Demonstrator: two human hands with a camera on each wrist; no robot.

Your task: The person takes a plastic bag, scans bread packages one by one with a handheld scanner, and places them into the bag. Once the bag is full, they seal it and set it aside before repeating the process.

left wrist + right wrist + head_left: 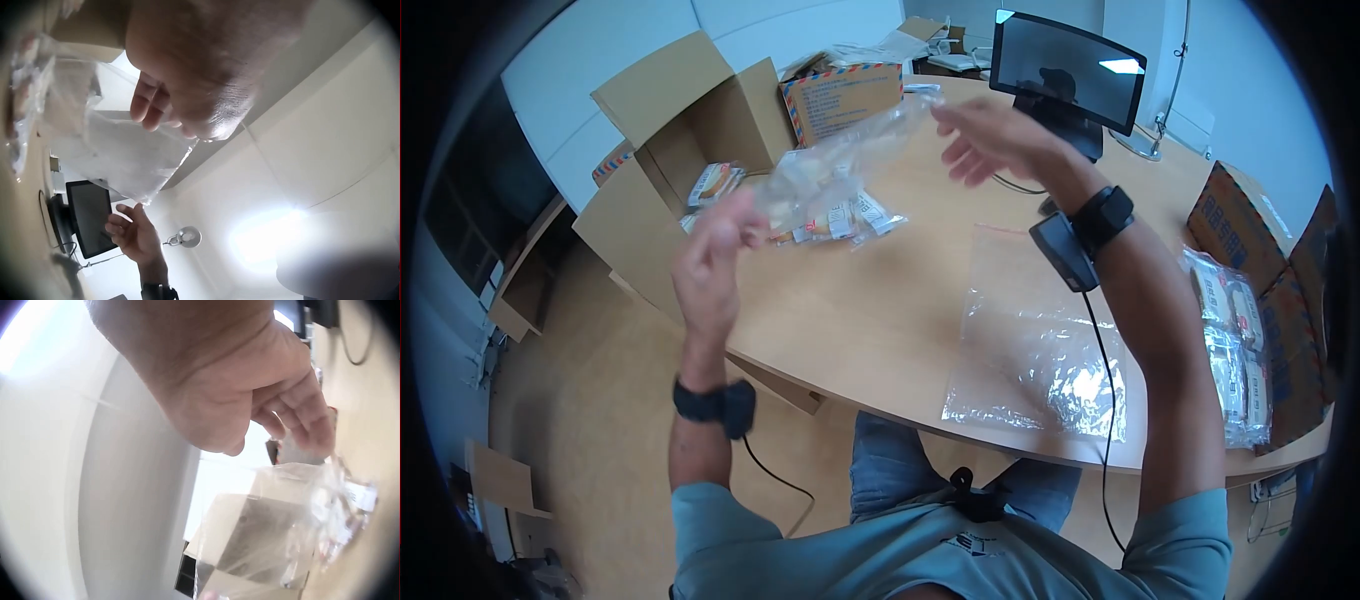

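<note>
A clear plastic bag is stretched in the air between my two hands, above the back left of the table. My left hand pinches one end of its edge; in the left wrist view the left thumb lies at the bag's corner. At the other end, my right hand holds the opposite corner by the fingertips, its other fingers loosely bent. Behind and below the bag lie several packets with white labels, partly seen through the film. Another clear bag lies flat on the table before me.
An open cardboard box stands at the back left with a packet inside. Beside it is a printed carton. A monitor stands at the back. On the right, bagged packets lean against cardboard boxes. Cables trail from both wrist cameras.
</note>
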